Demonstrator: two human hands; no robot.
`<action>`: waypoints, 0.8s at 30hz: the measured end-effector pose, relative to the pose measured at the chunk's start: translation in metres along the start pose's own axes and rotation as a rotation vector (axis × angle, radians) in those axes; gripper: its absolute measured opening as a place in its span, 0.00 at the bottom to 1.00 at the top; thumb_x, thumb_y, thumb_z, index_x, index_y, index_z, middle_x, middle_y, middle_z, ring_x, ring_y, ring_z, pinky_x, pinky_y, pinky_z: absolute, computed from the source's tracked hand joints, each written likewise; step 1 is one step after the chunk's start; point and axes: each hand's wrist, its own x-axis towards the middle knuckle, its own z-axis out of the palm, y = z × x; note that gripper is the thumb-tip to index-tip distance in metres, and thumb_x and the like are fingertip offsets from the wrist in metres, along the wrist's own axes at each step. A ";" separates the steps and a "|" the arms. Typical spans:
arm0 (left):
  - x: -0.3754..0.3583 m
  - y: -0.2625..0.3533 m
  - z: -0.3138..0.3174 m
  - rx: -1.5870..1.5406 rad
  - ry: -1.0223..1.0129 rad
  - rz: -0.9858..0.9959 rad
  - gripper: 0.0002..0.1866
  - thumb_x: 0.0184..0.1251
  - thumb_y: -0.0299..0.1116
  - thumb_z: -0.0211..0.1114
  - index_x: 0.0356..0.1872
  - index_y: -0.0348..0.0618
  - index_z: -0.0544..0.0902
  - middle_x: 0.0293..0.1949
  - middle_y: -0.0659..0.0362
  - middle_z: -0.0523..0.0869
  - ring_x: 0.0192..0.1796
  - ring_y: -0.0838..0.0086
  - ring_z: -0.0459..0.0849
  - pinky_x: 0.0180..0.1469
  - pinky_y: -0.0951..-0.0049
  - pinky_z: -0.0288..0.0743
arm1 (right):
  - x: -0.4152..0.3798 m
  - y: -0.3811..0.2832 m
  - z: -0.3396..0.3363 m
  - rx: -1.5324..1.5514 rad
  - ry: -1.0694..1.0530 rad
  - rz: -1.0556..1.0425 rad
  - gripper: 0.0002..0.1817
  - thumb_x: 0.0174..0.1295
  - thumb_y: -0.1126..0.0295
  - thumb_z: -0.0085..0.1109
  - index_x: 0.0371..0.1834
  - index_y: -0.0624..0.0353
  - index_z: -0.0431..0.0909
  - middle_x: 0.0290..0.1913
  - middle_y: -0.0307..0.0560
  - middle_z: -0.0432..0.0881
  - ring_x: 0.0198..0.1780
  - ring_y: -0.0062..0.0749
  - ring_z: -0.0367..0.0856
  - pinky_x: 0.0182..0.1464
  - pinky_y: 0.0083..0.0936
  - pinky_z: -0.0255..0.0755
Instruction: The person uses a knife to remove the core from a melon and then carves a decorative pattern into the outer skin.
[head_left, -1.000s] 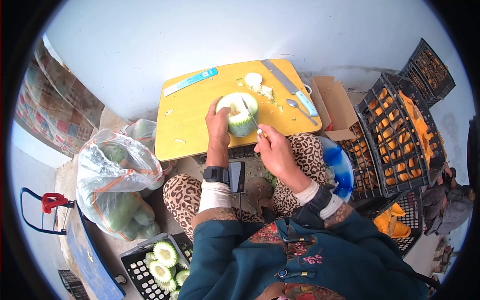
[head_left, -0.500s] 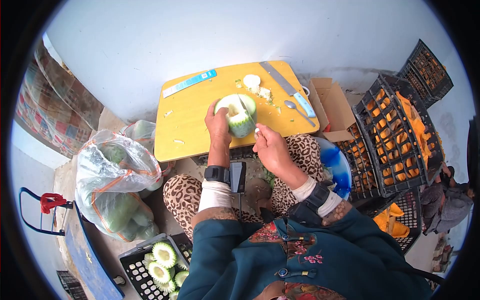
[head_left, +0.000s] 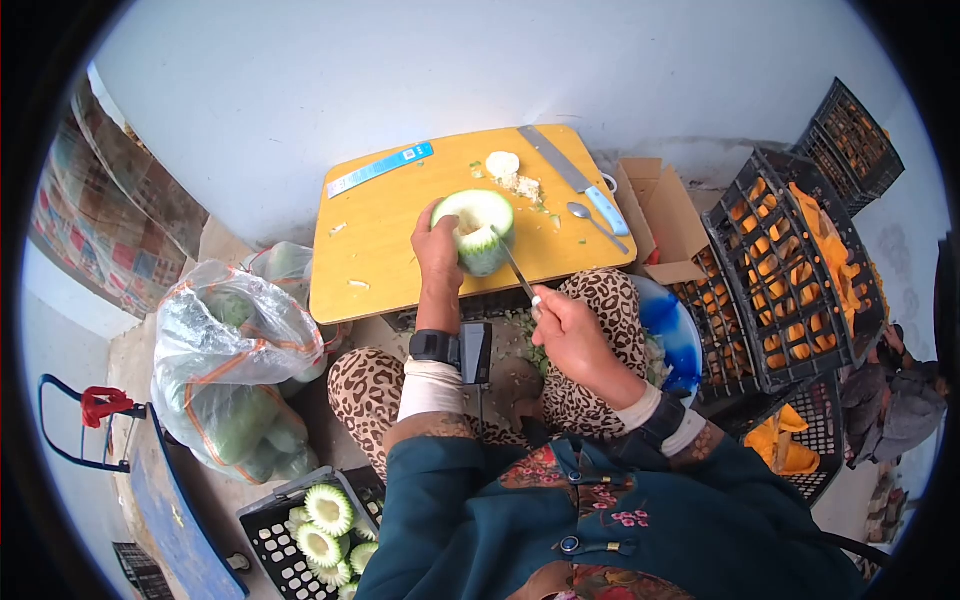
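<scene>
A hollowed green melon [head_left: 484, 258] with a pale rim stands at the near edge of the yellow table [head_left: 385, 235]. My left hand [head_left: 438, 245] grips its left side, thumb over the rim. My right hand [head_left: 572, 335] is closed round the handle of a thin knife [head_left: 520, 275], whose blade reaches up to the melon's right side, at the notched part of the rim. Farther back lie a pale round slice [head_left: 503, 164] and chopped scraps [head_left: 524, 187]. A large knife with a blue handle [head_left: 606, 210] and a spoon [head_left: 597, 226] rest on the right.
A blue ruler-like strip [head_left: 380, 169] lies at the table's back left. Left stands a clear bag [head_left: 235, 370] of green melons; below it, a crate [head_left: 270, 530] with carved pieces. Right are a cardboard box [head_left: 660, 215], black crates [head_left: 785, 270] and a blue basin [head_left: 680, 335].
My right hand has moved down and to the right, drawing the knife back from inside the rim to the melon's outer side. My left hand still holds the melon, which has barely shifted.
</scene>
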 end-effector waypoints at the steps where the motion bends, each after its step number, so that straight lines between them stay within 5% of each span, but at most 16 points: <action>1: 0.000 0.002 -0.001 -0.013 0.015 -0.008 0.23 0.54 0.22 0.55 0.54 0.36 0.77 0.46 0.52 0.82 0.46 0.66 0.82 0.50 0.69 0.76 | -0.006 -0.004 -0.005 0.016 -0.042 0.027 0.18 0.67 0.72 0.49 0.58 0.69 0.71 0.24 0.49 0.79 0.25 0.28 0.78 0.30 0.25 0.72; 3: 0.003 0.004 -0.003 -0.043 0.026 -0.028 0.22 0.54 0.22 0.55 0.54 0.36 0.77 0.47 0.51 0.82 0.46 0.65 0.82 0.50 0.69 0.76 | -0.014 -0.007 -0.019 0.072 -0.234 0.204 0.19 0.67 0.72 0.49 0.59 0.68 0.71 0.23 0.44 0.78 0.25 0.25 0.77 0.31 0.23 0.71; 10: 0.003 0.006 -0.007 -0.057 -0.052 -0.044 0.22 0.56 0.23 0.54 0.55 0.37 0.76 0.47 0.52 0.82 0.46 0.65 0.82 0.49 0.68 0.77 | -0.006 0.008 -0.004 0.215 -0.048 -0.024 0.20 0.72 0.71 0.43 0.64 0.67 0.65 0.27 0.37 0.75 0.23 0.13 0.66 0.25 0.13 0.63; 24: 0.008 0.003 -0.013 -0.127 -0.111 -0.086 0.22 0.57 0.22 0.54 0.56 0.37 0.75 0.48 0.51 0.82 0.47 0.65 0.82 0.49 0.68 0.77 | 0.038 0.018 0.018 0.220 0.005 -0.037 0.19 0.71 0.67 0.46 0.60 0.65 0.69 0.25 0.44 0.81 0.22 0.22 0.74 0.30 0.22 0.71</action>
